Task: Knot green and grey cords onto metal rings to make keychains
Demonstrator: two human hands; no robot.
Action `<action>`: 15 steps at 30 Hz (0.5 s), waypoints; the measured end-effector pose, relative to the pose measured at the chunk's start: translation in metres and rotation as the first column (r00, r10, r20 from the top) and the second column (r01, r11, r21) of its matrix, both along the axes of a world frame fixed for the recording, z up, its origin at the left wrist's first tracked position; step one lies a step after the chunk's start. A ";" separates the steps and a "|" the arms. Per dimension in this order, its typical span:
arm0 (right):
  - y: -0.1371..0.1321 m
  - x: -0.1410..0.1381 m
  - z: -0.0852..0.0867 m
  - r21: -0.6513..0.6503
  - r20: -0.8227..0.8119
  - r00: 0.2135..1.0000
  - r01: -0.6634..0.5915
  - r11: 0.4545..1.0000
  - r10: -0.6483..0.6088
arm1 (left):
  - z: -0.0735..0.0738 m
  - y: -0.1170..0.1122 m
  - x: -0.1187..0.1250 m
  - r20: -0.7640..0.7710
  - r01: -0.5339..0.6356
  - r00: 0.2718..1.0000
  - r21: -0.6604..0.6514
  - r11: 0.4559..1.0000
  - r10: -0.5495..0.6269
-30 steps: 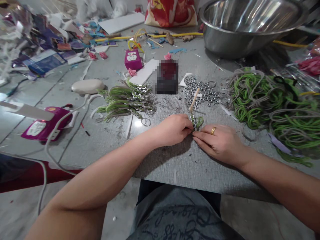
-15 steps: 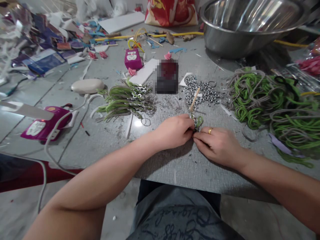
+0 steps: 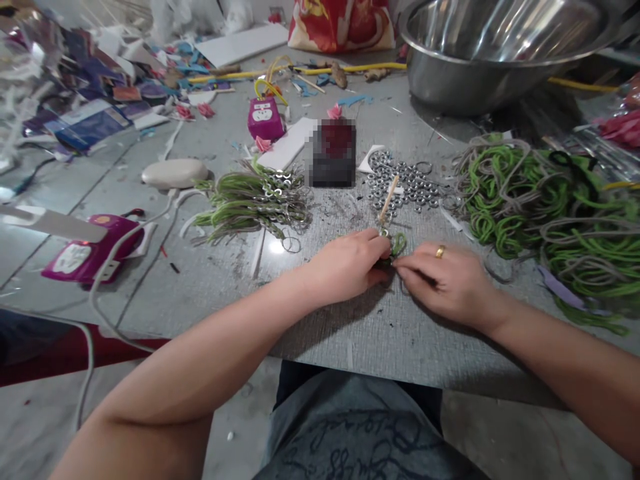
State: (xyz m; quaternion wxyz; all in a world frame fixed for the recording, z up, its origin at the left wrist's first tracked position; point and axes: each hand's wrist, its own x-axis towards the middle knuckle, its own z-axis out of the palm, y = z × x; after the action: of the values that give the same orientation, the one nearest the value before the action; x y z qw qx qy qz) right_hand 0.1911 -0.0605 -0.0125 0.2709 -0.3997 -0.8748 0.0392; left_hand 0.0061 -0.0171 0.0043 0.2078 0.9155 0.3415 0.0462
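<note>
My left hand (image 3: pixel 347 265) is closed around a wooden stick (image 3: pixel 388 198) that carries a short stack of metal nuts, with a green cord loop (image 3: pixel 399 244) at its base. My right hand (image 3: pixel 447 280), a gold ring on one finger, pinches that green cord right beside the left fingertips. Both hands rest on the grey table (image 3: pixel 350 327) near its front edge. Just beyond the stick lies a loose pile of metal nuts (image 3: pixel 410 183).
A bundle of finished cords with nuts (image 3: pixel 250 199) lies to the left, a big heap of green and grey cords (image 3: pixel 540 200) to the right. A large steel bowl (image 3: pixel 490 47) stands at the back right. Purple power strips (image 3: pixel 87 250), white cables and paper scraps clutter the left.
My right hand has slid slightly up and to the right, its fingers drawing at the green cord. The left hand has stayed in place on the stick.
</note>
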 end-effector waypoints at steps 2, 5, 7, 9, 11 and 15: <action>0.004 0.003 -0.001 0.021 -0.029 0.997 0.069 0.997 -0.068 | 0.001 0.000 0.000 0.002 -0.014 1.000 0.004 1.000 0.014; 0.008 0.005 -0.004 0.013 0.008 0.996 0.091 0.996 -0.092 | 0.001 0.000 -0.001 0.002 -0.035 0.999 -0.002 0.999 0.035; 0.010 0.006 -0.006 -0.003 0.056 0.994 0.099 0.995 -0.099 | -0.001 -0.001 -0.001 0.004 -0.042 0.999 0.001 0.999 0.042; 0.009 0.005 -0.008 0.002 0.107 0.988 0.109 0.994 -0.108 | -0.002 -0.002 0.000 0.002 -0.048 0.999 0.038 0.998 0.048; 0.007 0.004 -0.007 0.040 0.165 0.980 0.111 0.993 -0.116 | -0.004 -0.006 0.003 -0.003 -0.068 0.998 0.124 0.990 0.069; 0.002 0.001 -0.003 0.168 0.264 0.955 0.090 0.982 -0.133 | -0.008 -0.018 0.010 -0.029 -0.100 0.993 0.311 0.945 0.115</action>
State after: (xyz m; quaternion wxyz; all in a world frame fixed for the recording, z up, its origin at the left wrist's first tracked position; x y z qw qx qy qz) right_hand 0.1924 -0.0584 -0.0154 0.1793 -0.4279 -0.8802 -0.0997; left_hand 0.0160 -0.0352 -0.0034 0.0511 0.9175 0.3843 0.0888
